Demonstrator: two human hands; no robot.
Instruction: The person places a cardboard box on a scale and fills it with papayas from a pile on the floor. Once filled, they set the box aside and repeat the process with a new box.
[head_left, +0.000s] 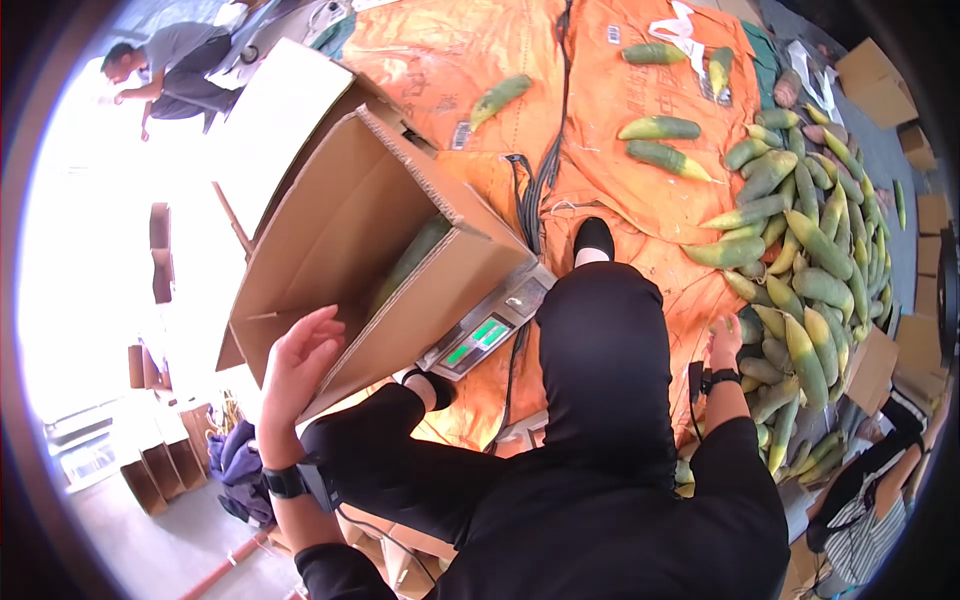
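My left hand point(305, 362) is beside the near edge of an open cardboard box point(400, 175), its fingers extended and holding nothing. Inside that box lies a green radish point(412, 258), partly hidden by the box wall. The box rests on a metal scale point(535, 285) with a lit green display point(478, 343). To the right, my right hand point(724, 345) is at the near edge of a large heap of green radishes point(825, 245). Its fingers are curled on a radish point(748, 328) that is mostly covered by the hand and its neighbours.
Several loose radishes point(660, 128) lie on the orange sheet point(450, 50). A black cord point(548, 170) crosses the sheet. Cardboard boxes point(877, 82) line the right side. One person point(180, 70) bends at the upper left; another point(870, 490) is at the lower right.
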